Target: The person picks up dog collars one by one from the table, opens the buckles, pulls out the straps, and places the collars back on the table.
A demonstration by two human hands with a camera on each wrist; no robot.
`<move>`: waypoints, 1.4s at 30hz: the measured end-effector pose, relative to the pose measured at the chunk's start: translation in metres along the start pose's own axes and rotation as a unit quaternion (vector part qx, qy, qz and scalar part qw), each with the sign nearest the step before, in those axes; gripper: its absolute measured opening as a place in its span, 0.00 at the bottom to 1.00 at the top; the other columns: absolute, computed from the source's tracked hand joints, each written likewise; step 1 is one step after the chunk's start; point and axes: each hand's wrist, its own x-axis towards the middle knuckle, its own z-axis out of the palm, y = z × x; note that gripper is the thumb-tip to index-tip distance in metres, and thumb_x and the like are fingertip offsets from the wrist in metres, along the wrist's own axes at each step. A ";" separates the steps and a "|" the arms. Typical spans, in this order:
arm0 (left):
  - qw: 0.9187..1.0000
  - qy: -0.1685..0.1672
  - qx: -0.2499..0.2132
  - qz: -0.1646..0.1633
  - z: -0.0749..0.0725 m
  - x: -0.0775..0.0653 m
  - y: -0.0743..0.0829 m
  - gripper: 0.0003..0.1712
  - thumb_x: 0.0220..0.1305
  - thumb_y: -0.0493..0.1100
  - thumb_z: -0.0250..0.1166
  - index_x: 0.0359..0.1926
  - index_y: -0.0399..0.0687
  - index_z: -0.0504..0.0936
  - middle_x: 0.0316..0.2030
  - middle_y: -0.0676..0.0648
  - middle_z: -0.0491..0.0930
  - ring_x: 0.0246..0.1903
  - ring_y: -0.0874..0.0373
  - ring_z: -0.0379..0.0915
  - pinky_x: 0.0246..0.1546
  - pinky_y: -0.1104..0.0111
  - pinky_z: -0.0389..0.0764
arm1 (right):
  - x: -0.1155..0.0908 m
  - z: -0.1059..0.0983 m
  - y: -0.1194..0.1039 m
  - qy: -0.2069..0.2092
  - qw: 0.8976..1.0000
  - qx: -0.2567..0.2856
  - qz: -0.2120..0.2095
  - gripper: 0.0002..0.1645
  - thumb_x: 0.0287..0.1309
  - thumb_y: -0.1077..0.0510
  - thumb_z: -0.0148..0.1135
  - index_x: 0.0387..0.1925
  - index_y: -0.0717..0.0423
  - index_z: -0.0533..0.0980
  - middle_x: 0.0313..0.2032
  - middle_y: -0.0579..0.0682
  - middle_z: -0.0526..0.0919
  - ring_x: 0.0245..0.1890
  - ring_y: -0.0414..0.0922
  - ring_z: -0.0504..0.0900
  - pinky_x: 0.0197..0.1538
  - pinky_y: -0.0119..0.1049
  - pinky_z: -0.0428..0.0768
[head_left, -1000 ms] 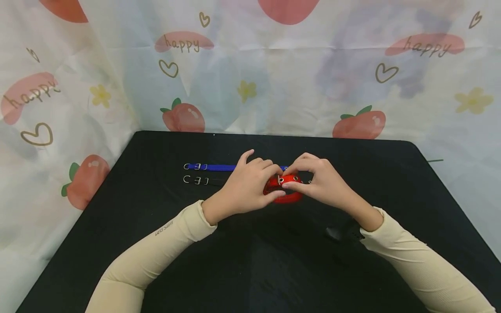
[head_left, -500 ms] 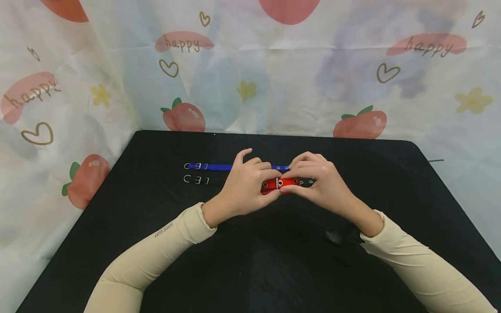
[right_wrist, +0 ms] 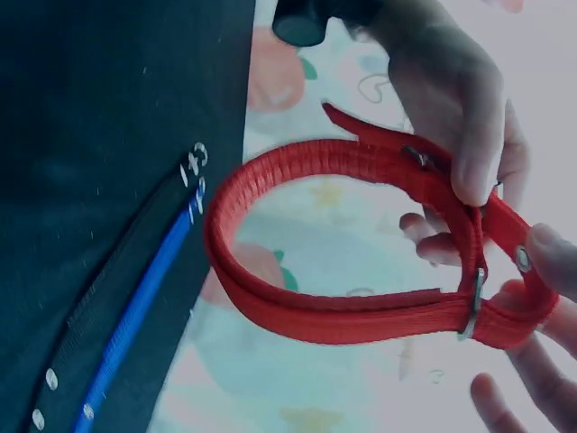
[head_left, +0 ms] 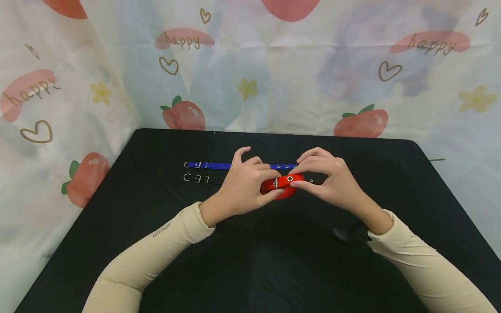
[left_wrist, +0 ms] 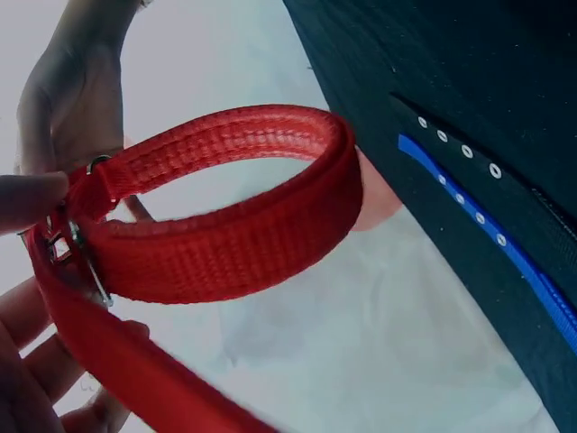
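Observation:
Both hands hold a red dog collar (head_left: 287, 194) above the black table. My left hand (head_left: 248, 184) pinches it beside the metal buckle (head_left: 276, 183), thumb below and fingers above. My right hand (head_left: 328, 176) grips the strap on the other side of the buckle, near a metal eyelet (head_left: 290, 178). The wrist views show the collar (left_wrist: 234, 253) bent into a wide loop, its strap passing through the buckle area. A pointed strap end (right_wrist: 347, 122) sticks out past the left hand in the right wrist view. Fingers partly hide the buckle.
Behind the hands, a blue collar (head_left: 217, 166) and a black collar (head_left: 198, 178) lie flat, side by side, buckles to the left. The black table (head_left: 176, 269) ends at a patterned cloth backdrop (head_left: 274, 91). A dark object (head_left: 340, 234) shows by the right wrist.
My right hand has shifted slightly right, drawing the red strap out from the buckle. The left hand stays nearly in place. The collar's lower loop has tilted back into sight since half a second ago.

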 end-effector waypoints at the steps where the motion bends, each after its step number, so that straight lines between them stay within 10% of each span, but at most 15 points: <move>1: 1.000 -0.006 0.005 0.002 -0.001 0.000 0.001 0.14 0.55 0.56 0.66 0.38 0.56 0.86 0.28 0.57 0.85 0.34 0.61 0.74 0.61 0.45 0.59 | 0.000 0.000 -0.001 -0.006 1.000 -0.008 -0.006 0.13 0.42 0.58 0.75 0.33 0.55 0.83 0.29 0.47 0.83 0.41 0.41 0.74 0.46 0.29 0.72; 8: 1.000 -0.026 0.000 0.013 -0.006 0.000 0.007 0.15 0.55 0.56 0.67 0.38 0.54 0.85 0.31 0.57 0.85 0.35 0.61 0.75 0.62 0.46 0.60 | 0.004 0.004 -0.011 -0.019 0.995 -0.077 -0.054 0.30 0.57 0.34 0.51 0.30 0.55 0.83 0.23 0.45 0.78 0.35 0.43 0.71 0.47 0.45 0.67; 29: 0.997 -0.015 -0.069 -0.008 -0.002 -0.006 0.006 0.10 0.53 0.42 0.69 0.35 0.48 0.78 0.29 0.54 0.80 0.33 0.61 0.72 0.65 0.47 0.59 | 0.002 0.006 -0.011 -0.036 0.991 -0.122 -0.048 0.33 0.57 0.33 0.47 0.28 0.55 0.83 0.21 0.44 0.80 0.32 0.42 0.71 0.44 0.45 0.69; 42: 0.999 -0.001 -0.028 0.017 -0.003 -0.005 0.004 0.07 0.56 0.43 0.66 0.37 0.54 0.79 0.31 0.55 0.81 0.38 0.58 0.75 0.64 0.45 0.59 | 0.000 0.007 -0.012 -0.032 0.995 -0.089 -0.035 0.32 0.57 0.33 0.50 0.29 0.55 0.84 0.25 0.45 0.83 0.38 0.44 0.74 0.47 0.46 0.69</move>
